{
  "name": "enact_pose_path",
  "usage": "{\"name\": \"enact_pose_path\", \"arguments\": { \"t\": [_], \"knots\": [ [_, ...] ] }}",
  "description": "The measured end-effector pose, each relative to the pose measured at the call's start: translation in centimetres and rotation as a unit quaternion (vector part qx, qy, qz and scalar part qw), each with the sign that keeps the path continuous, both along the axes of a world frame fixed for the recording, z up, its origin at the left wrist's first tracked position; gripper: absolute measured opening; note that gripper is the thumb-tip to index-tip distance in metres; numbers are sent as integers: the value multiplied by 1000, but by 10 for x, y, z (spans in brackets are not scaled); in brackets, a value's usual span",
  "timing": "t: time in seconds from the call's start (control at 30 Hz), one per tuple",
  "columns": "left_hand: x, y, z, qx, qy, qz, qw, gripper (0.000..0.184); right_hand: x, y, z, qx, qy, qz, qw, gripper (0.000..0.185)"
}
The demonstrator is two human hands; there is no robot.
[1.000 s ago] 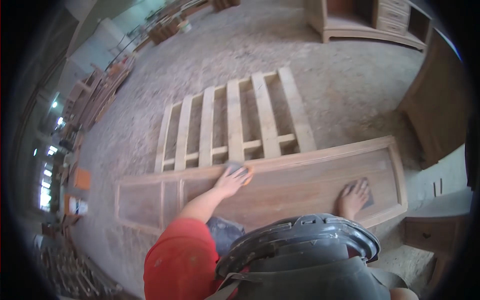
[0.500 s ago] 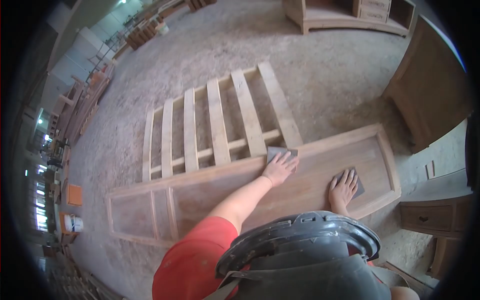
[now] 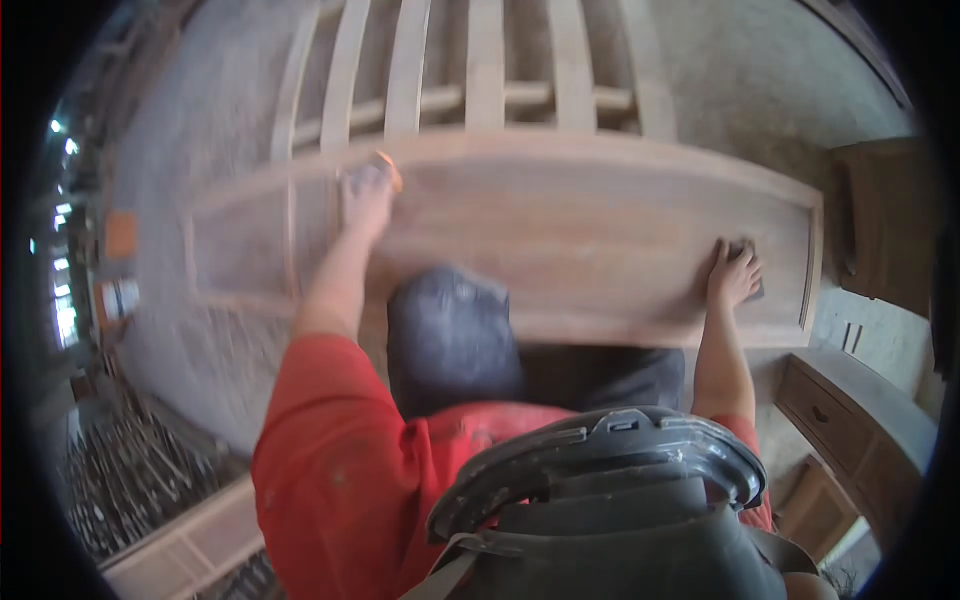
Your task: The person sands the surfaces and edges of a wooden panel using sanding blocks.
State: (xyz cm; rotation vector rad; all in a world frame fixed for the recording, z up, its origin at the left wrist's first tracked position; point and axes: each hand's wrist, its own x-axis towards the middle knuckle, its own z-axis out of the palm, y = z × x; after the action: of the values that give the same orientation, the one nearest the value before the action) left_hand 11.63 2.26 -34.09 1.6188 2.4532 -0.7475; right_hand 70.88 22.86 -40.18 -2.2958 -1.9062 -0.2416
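Left hand [image 3: 367, 200] clamps its fingers round an orange pad [image 3: 389, 167], right hand [image 3: 734, 276] round a dark pad [image 3: 741, 246], over the wooden panel [image 3: 570, 235].

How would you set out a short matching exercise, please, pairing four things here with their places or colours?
1. left hand
2. right hand
3. slatted frame
4. shirt

A. just beyond the long edge of the wooden panel farthest from the person
B. at an orange pad
C. red
D. on a dark pad, near the panel's right end

Pairs: 1-B, 2-D, 3-A, 4-C
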Motion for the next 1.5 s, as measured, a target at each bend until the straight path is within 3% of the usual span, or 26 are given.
{"name": "enact_pose_path", "arguments": {
  "t": [0.03,0.07,0.1,0.13,0.2,0.27,0.3,0.33,0.37,0.4,0.43,0.53,0.63,0.7,0.73,0.83,0.9,0.93,1.0,1.03,1.07,1.13,1.3,1.4,1.43,1.5],
  "knots": [
    [-25,-35,-34,68,22,79,994,48,4,5,-5,-11,-9,-5,1000,60],
    [-26,-45,-28,53,19,140,989,45,8,10,-12,-1,-13,-1,1000,56],
    [-42,-65,-55,136,49,131,981,44,5,15,-18,17,-11,-1,1000,52],
    [-38,-76,-66,124,37,138,982,44,-10,16,-17,6,-25,5,1000,52],
    [-35,-78,-88,340,78,99,932,42,-51,21,-3,-34,176,249,952,44],
    [-41,-70,-89,347,59,152,923,42,-140,0,12,-19,219,518,827,57],
    [-42,-71,-85,350,77,165,919,42,-191,-16,15,-179,241,489,819,58],
    [-40,-69,-84,356,92,177,913,43,-248,-33,10,-125,139,593,784,58],
    [-41,-72,-82,354,85,171,916,43,-286,-48,0,-103,121,594,788,61],
    [-46,-73,-83,360,75,161,916,43,-326,-58,-7,-111,4,596,795,66],
    [-47,-72,-86,369,76,157,913,43,-356,-65,-8,-125,125,630,756,67],
    [-31,-75,-85,394,68,129,907,44,-392,-73,-12,-70,143,694,702,68],
    [-27,-73,-78,388,71,114,912,44,-317,-32,-4,-91,141,693,701,68],
    [-34,-75,-83,391,73,108,911,44,-241,4,-6,-102,124,616,772,77],
    [-35,-76,-87,387,78,105,913,45,-201,16,-11,-11,90,615,783,66],
    [-37,-76,-89,373,87,100,918,45,-109,48,-13,36,37,396,917,49],
    [-36,-76,-87,364,98,99,921,45,-99,54,-31,88,36,287,953,48],
    [-37,-76,-88,371,98,98,918,45,-126,40,-23,50,101,227,967,52],
    [-35,-74,-90,377,100,97,916,45,-168,11,-32,20,48,360,932,59],
    [-35,-74,-90,376,101,102,915,45,-194,-14,-10,-17,85,430,899,63],
    [-36,-76,-88,373,100,102,917,45,-189,-6,-6,-22,90,426,900,63],
    [-36,-77,-88,369,98,96,919,45,-158,20,-10,-26,93,532,841,68],
    [-33,-75,-89,382,100,110,912,44,-69,56,-14,3,32,326,945,57],
    [-36,-70,-88,411,69,181,891,40,-119,43,10,47,36,369,928,57],
    [-43,-75,-92,431,82,214,873,38,-156,35,16,45,55,394,917,57],
    [-66,-93,-117,423,148,317,836,33,-238,10,23,-66,-53,611,787,57]
  ]
}}
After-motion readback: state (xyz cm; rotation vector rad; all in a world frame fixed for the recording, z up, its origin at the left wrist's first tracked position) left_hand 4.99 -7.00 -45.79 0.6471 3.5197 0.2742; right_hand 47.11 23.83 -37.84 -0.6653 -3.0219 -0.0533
